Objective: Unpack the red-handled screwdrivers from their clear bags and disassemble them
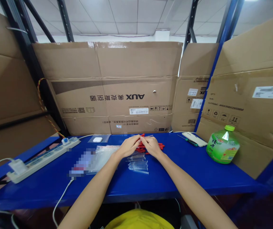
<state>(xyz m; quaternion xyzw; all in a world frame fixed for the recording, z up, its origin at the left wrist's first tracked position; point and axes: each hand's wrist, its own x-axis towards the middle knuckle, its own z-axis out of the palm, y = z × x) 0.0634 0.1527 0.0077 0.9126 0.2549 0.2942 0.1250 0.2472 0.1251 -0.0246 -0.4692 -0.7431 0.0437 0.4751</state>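
Note:
My left hand and my right hand meet over the middle of the blue table, fingers bent and fingertips together. Red shows right at the fingertips, but whether a piece is pinched there is hidden. Beneath and behind both hands lies a heap of slim red pieces, some poking out past my right hand. Thin clear rods or tubes lie in a loose row just in front of the heap. More clear thin ends stick out behind my fingers.
Left of my hands are clear plastic bags, a blurred-out phone-like object with a cable, and a white power strip. To the right are a green-capped bottle, a screwdriver and a pale flat case. Cardboard walls surround the blue table.

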